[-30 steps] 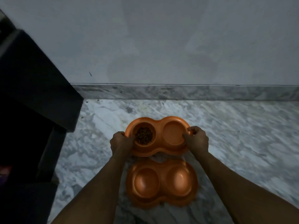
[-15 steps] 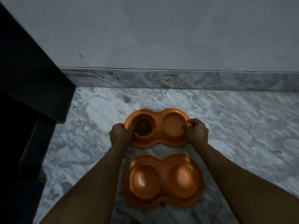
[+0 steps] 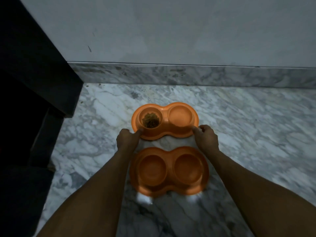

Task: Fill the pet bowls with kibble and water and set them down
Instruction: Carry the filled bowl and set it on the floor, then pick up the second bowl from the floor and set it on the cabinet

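Orange far double bowl [image 3: 165,127] flat on the marble floor [image 3: 256,125], near the wall. Holds brown kibble [image 3: 150,121] in the cup at 9 o'clock; water in the cup at 3 o'clock too hard to see. Left hand [image 3: 125,140] at 7 o'clock of it, curled fingertips [image 3: 139,132] touching the rim. Right hand [image 3: 206,139] at 4 o'clock, one finger on the rim. Pinching or only touching: cannot tell, either hand. Second orange double bowl [image 3: 169,170] at 6 o'clock of the first, just apart.

The far double bowl [image 3: 165,115] and near double bowl [image 3: 170,170] are plain bright orange; the kibble [image 3: 151,123] is brown. Floor [image 3: 256,134] and skirting [image 3: 188,76] are white marble veined grey, the wall [image 3: 171,31] pale grey, the furniture [image 3: 25,74] black.
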Demonstrator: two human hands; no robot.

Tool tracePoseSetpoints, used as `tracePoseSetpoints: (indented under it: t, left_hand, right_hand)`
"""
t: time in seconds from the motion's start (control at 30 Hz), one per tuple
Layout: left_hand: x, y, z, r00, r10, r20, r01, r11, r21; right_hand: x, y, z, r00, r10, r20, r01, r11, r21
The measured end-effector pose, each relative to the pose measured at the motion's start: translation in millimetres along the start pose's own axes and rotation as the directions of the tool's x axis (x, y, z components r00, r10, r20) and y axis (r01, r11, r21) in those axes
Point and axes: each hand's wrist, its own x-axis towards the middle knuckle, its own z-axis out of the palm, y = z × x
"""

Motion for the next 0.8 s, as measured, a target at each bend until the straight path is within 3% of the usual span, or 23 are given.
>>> tracePoseSetpoints:
  t: [0.23,0.33,0.43,0.8]
  left_hand:
    - [-61.0,-49.3,7.9,0.986,-0.164,0.022,0.165,0.986,-0.025]
    - [-85.3,-65.5,16.9,0.976,-0.217,0.022,0.215,0.974,0.069]
    - [-95.7,-77.9,20.9,0.986,-0.167,0.019,0.158,0.959,0.237]
    - [-82.2,-34.4,-6.9,0.997,-0.078,-0.030,0.081,0.989,0.126]
  right_hand:
    - [-74.9,41.3,4.4,0.993,0.113,0.043,-0.109,0.991,-0.077]
    - [-99.0,53.9,11.0,0.991,0.135,0.023,-0.131,0.984,-0.124]
    - [-109.4,63.2,12.2,0.990,0.141,0.021,-0.137,0.981,-0.137]
    - [-97.9,21.3,-22.2,0.995,0.087,-0.048,-0.090,0.994,-0.061]
